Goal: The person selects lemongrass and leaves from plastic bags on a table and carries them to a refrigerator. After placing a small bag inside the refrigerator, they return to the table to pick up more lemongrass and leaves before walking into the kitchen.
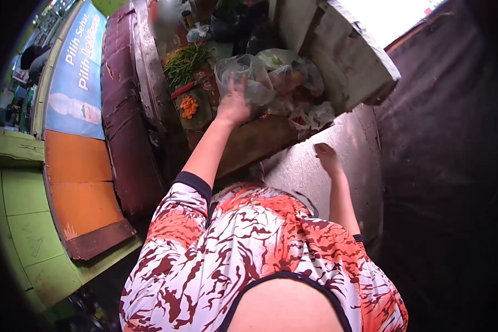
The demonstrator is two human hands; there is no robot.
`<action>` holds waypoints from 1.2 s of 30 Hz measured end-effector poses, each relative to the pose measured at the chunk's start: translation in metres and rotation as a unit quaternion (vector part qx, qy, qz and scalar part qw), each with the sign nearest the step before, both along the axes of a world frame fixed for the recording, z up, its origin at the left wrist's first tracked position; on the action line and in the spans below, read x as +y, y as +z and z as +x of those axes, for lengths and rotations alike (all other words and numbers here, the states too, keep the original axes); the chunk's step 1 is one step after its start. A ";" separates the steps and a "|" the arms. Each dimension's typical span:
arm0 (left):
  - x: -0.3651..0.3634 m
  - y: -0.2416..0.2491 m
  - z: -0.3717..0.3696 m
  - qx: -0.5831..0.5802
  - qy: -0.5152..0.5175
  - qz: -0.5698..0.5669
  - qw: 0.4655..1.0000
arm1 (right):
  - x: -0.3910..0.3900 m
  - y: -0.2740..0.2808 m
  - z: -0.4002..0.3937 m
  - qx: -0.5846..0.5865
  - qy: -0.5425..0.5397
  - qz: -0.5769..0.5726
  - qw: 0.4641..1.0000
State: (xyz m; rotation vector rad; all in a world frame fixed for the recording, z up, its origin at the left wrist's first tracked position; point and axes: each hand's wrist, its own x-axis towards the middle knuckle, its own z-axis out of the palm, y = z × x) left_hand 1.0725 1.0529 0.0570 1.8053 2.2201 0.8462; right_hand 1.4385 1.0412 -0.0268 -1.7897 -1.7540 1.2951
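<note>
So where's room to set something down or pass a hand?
Passing: around the right hand, between worktop and dark sheet. Setting down: a sliver of board beside the carrot slices. Plastic bags and greens crowd the worktop.

A blue banner and green tiles line the left; a dark sheet covers the right.
The blue banner [74, 74], printed with a bottle and "Pilih Sehat", runs down the upper left above orange panels [83, 177]. Green tiles [33, 227] fill the lower left. A worn maroon padded strip [122, 110] curves beside the banner. The dark sheet [442, 144] hangs beyond a grey surface [304, 166] right of centre.
</note>
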 end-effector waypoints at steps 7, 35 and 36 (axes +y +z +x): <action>-0.029 -0.023 0.000 -0.126 -0.060 -0.143 0.980 | 0.050 0.040 -0.092 0.133 0.132 -0.102 0.977; 0.018 0.063 -0.046 -0.128 0.121 -0.116 0.978 | 0.276 0.063 -0.273 -0.193 0.629 0.134 0.741; 0.021 0.071 -0.049 -0.086 0.110 -0.162 0.977 | 0.276 0.062 -0.274 -0.193 0.626 0.132 0.744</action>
